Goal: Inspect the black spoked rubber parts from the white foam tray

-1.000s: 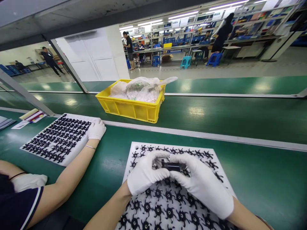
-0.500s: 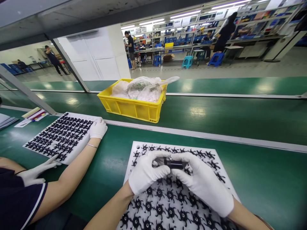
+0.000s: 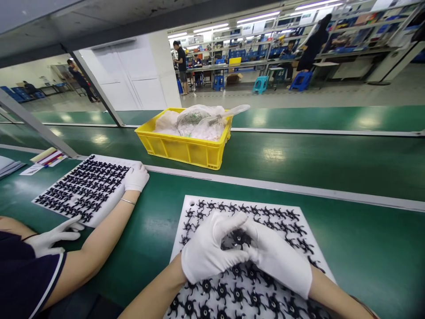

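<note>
My left hand (image 3: 212, 248), in a white glove, curls its fingers and thumb around a black part (image 3: 239, 238). A round, pale centre and dark edges show on this part in the gap between my hands. My right hand (image 3: 279, 254), also gloved in white, meets it from the other side, its fingertips against the part and partly hidden behind my left fingers. Both hands are over a white board (image 3: 190, 201) that carries rows of small black bladed wheels (image 3: 237, 294). My hands cover the board's middle.
A yellow crate (image 3: 179, 148) of bagged material stands on the green belt beyond the board. To the left, a co-worker's gloved hands (image 3: 136, 177) touch a similar board (image 3: 114, 199) of black wheels. A metal post (image 3: 36, 126) slants nearby; papers (image 3: 9, 167) lie far left.
The black cylinder that lay sideways between my hands has been turned or covered; its long side no longer shows. My hands have moved slightly down and closer together, the left fingers now overlapping the right.
</note>
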`<state>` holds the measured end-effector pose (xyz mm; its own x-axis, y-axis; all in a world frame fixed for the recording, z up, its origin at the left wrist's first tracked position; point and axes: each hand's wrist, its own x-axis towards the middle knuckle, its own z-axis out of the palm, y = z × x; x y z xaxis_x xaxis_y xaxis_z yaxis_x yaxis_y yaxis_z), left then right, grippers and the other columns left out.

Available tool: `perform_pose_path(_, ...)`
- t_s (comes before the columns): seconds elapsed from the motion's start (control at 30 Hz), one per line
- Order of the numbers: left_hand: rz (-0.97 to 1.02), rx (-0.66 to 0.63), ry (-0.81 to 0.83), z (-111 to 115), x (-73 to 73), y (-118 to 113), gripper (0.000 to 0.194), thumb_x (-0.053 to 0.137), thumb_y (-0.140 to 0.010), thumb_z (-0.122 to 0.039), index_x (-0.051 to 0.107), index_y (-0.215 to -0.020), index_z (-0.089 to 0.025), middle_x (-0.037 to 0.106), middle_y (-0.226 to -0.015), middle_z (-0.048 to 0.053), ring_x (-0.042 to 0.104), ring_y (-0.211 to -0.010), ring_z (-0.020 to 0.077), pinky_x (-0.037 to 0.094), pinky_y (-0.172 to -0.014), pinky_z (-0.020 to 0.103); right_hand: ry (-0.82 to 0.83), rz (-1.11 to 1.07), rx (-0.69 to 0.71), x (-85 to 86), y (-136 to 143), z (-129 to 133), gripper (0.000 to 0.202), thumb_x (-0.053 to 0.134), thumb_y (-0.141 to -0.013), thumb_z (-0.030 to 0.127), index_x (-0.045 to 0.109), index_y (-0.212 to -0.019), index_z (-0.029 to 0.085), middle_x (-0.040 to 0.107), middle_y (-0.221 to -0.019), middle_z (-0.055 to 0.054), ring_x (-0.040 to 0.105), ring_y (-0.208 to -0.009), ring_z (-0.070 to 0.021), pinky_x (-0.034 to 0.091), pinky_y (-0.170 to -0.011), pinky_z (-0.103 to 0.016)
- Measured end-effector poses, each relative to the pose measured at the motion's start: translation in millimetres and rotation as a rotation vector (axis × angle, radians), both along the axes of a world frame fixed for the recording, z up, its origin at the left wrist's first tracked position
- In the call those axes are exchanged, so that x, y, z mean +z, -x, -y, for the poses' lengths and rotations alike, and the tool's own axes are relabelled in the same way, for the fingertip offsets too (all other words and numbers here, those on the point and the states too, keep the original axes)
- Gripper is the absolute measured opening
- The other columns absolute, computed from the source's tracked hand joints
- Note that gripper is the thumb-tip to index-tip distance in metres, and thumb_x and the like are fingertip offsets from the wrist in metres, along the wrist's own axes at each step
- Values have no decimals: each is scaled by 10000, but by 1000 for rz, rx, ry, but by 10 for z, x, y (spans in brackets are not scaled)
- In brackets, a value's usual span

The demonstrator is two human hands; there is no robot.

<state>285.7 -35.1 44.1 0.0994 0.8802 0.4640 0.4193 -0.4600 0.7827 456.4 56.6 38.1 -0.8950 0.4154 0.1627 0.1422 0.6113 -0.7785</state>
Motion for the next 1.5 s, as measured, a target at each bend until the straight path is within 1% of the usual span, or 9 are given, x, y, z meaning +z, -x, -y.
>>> perform_pose_path(0.4, 12, 8, 3, 2, 16, -4, 758, 730, -787, -236, 327, -1419, -345, 618, -1169, 22, 560, -1054, 194, 405, -961, 321, -13, 5, 4, -66, -18, -14, 608, 397, -929, 617, 424, -1375, 203, 546, -1255, -131, 549, -1089, -260, 428, -990, -393)
perform_pose_path(0.53, 3, 35, 3, 9, -13, 1, 732, 729, -788, -294, 350, -1414, -306, 611, -1182, 37, 557, -1056, 200, 415, -960, 327, -18, 14, -6, -75, -18, -19, 625, 355, -931, 636, 430, -1371, 198, 560, -1226, -134, 554, -1074, -260, 438, -975, -400)
perform_pose_path(0.8, -19, 59, -41, -7, -41, -1, 710, 706, -803, -362, 354, -1413, -269, 626, -1150, 58, 573, -1023, 208, 446, -931, 355, -12, 8, -2, -88, -13, -22, 764, 295, -851, 753, 424, -1377, 214, 557, -1248, -130, 545, -1105, -281, 453, -955, -412)
perform_pose_path(1.07, -21, 76, -30, 4, -28, -10, 672, 692, -817, -341, 366, -1403, -298, 610, -1180, 57, 573, -1052, 215, 460, -937, 361, -11, 61, -31, -89, -13, -20, 563, 454, -915, 615, 469, -1336, 242, 595, -1202, -86, 575, -1060, -256, 490, -895, -376)
perform_pose_path(1.23, -65, 115, 5, 11, -49, -4, 681, 704, -811, -297, 364, -1400, -313, 614, -1145, 35, 578, -1036, 193, 478, -934, 344, -38, 60, -43, -57, 9, -22, 534, 501, -926, 550, 466, -1343, 218, 572, -1256, -100, 556, -1114, -259, 469, -942, -370)
perform_pose_path(1.3, -81, 168, 34, 1, -61, 12, 640, 696, -816, -299, 397, -1382, -297, 617, -1141, 36, 579, -1040, 190, 486, -934, 341, -76, 121, -90, -23, 3, -44, 465, 501, -941, 480, 486, -1329, 224, 571, -1269, -86, 552, -1127, -255, 458, -961, -373)
perform_pose_path(1.37, -49, 257, 99, -19, -78, 39, 569, 682, -825, -301, 448, -1343, -290, 612, -1163, 31, 577, -1063, 183, 493, -938, 327, -115, 242, -191, 14, -23, -91, 396, 480, -948, 419, 519, -1297, 238, 591, -1248, -63, 570, -1104, -255, 472, -943, -390)
perform_pose_path(1.43, 11, 354, 189, -50, -99, 74, 495, 660, -840, -296, 486, -1304, -297, 593, -1217, 18, 560, -1115, 172, 491, -955, 310, -152, 355, -290, 36, -69, -162, 374, 450, -950, 411, 543, -1271, 242, 611, -1222, -49, 582, -1082, -262, 483, -924, -412)
perform_pose_path(1.5, 54, 420, 256, -90, -120, 108, 451, 641, -848, -284, 508, -1280, -288, 585, -1246, 13, 546, -1147, 169, 482, -973, 307, -196, 426, -319, 32, -124, -248, 383, 422, -956, 427, 552, -1261, 236, 624, -1201, -47, 594, -1059, -270, 488, -910, -427)
